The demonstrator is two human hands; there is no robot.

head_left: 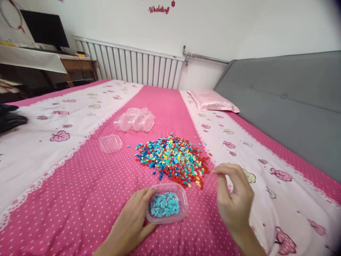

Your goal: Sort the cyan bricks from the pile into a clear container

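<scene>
My left hand [134, 217] grips the left side of a clear plastic container [183, 209], thumb at the near corner and fingers at the far one. Inside lie many small turquoise building bricks [164, 205]. Just beyond the container spreads a pile of small mixed bricks [173, 156] in red, blue, turquoise, yellow and green. To the right of the pile, my right hand [236, 199] is raised over the bedspread. Its thumb and fingertips come together in a pinch pointing left; whether a brick is between them is too small to tell.
A clear lid [111, 143] lies left of the pile, with several stacked clear containers [135, 120] behind it. A pink pillow [211, 100] rests near the grey headboard [282, 92]. A black glove [12, 118] is at the left edge. Some loose bricks lie around the pile.
</scene>
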